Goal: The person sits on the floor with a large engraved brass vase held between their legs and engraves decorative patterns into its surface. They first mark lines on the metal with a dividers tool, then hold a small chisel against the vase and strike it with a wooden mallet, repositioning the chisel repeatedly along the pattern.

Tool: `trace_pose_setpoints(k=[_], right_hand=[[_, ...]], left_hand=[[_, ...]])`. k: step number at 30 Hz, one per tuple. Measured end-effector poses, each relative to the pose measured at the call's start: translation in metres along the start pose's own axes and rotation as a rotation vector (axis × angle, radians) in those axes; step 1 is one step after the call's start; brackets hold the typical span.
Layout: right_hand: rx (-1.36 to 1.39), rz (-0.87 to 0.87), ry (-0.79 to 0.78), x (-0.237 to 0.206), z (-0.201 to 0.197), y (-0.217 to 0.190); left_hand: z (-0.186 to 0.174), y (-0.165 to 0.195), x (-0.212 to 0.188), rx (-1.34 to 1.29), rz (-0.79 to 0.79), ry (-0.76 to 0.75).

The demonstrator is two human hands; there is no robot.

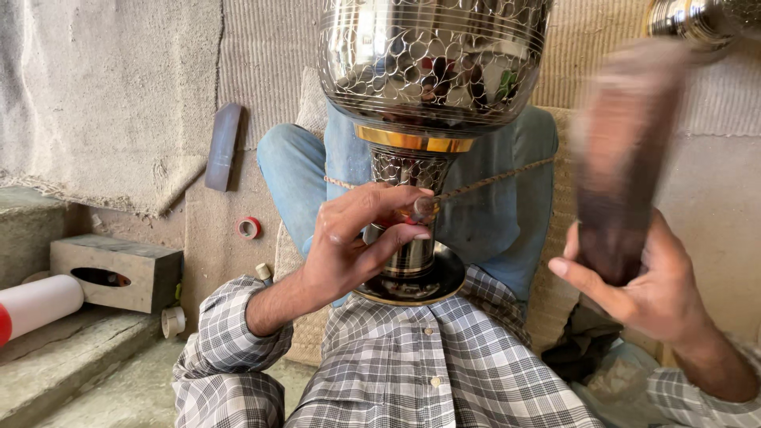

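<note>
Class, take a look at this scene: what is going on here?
A seated person steadies a patterned metal vase in their lap. The left hand presses a small tool against the vase's narrow stem. The right hand holds a dark wooden block, blurred by motion. A cord runs beside the stem.

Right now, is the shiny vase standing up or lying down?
Lying down: the vase rests across the lap, its base facing the checked shirt.

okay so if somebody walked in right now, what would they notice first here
A big shiny engraved metal vessel with a gold band fills the top centre, its stem braced over the lap. The left hand pinches a small tool against the stem, and the right hand, lower right, grips a blurred dark wooden block.
</note>
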State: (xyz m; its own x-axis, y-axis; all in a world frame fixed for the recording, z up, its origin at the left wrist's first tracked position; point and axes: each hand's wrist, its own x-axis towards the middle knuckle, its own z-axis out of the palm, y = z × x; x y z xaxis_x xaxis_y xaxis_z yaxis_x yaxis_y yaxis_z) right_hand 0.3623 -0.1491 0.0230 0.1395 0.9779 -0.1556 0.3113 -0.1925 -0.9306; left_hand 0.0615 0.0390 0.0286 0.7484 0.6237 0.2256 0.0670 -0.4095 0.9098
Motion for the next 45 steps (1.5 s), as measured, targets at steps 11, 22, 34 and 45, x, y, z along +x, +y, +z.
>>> trace_pose_setpoints(k=[11, 22, 34, 45], right_hand=[[-0.545, -0.352, 0.056, 0.032, -0.004, -0.027], [-0.632, -0.471, 0.004, 0.048, -0.026, -0.041], [-0.882, -0.385, -0.136, 0.044, -0.027, -0.049], [-0.618, -0.286, 0.036, 0.012, -0.01, -0.014]], left_hand=[[0.003, -0.007, -0.002, -0.047, -0.032, 0.031], [0.001, -0.011, 0.002, -0.109, 0.018, -0.009], [0.002, -0.015, 0.001, -0.029, 0.052, 0.017], [-0.007, -0.015, 0.027, 0.149, 0.147, -0.265]])
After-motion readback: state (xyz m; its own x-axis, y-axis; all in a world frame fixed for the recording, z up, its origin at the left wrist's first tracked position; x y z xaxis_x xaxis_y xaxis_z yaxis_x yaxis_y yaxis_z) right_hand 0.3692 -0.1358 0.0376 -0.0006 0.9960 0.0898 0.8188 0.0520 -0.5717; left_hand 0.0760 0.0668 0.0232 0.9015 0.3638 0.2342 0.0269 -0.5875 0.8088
